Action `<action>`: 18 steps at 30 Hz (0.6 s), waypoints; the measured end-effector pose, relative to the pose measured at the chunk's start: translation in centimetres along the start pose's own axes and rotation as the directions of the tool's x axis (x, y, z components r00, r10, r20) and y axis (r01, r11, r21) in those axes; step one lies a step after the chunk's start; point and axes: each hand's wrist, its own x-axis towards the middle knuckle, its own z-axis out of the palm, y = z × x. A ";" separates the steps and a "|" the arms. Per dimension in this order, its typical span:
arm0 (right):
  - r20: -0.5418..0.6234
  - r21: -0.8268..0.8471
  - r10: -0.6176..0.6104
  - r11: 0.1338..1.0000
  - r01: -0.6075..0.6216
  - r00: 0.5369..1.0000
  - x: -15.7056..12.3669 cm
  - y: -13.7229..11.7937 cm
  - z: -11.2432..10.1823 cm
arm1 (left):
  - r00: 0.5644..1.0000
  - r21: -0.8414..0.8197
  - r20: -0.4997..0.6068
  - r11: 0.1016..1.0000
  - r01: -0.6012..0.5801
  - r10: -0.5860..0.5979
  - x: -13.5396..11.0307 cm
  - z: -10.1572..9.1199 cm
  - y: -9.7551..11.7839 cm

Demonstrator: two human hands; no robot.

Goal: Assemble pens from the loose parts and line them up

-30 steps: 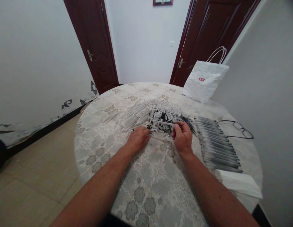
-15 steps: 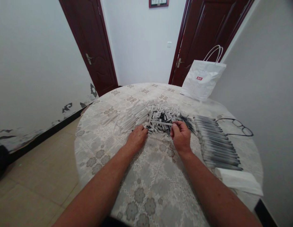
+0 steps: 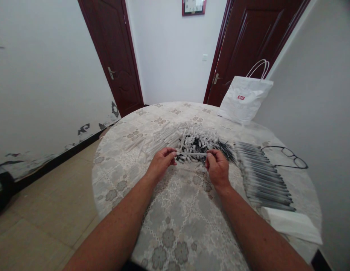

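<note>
A thin white pen barrel (image 3: 192,154) is held level just above the round table (image 3: 177,226). My right hand (image 3: 217,168) pinches its right end. My left hand (image 3: 161,162) is closed in a pinch at its left end, fingertips on a small piece I cannot make out. Just behind both hands lies a heap of white barrels and small black and white pen parts (image 3: 192,139).
A row of several finished pens (image 3: 262,177) lies at the right, with glasses (image 3: 290,156) beyond it and a folded white cloth (image 3: 293,226) nearer me. A white paper bag (image 3: 244,99) stands at the back right. Two dark doors face the table.
My left hand lifted off the table from the heap's edge and came up to the left end of the barrel, which my right hand kept holding. The view shifted slightly.
</note>
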 end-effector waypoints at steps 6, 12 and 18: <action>-0.010 0.027 -0.013 1.000 0.014 1.000 -0.2 0.0 0.1 | 0.999 -0.085 -0.032 0.996 0.016 -0.019 -0.1 0.3 0.0; -0.024 0.031 -0.045 0.998 0.045 0.999 -0.5 -0.4 0.2 | 0.995 -0.107 -0.097 0.994 0.008 -0.018 0.0 0.1 0.1; 0.016 0.002 -0.032 0.999 0.032 0.999 -0.8 -0.4 0.5 | 0.998 -0.123 -0.053 0.992 0.007 -0.014 -0.1 0.4 0.2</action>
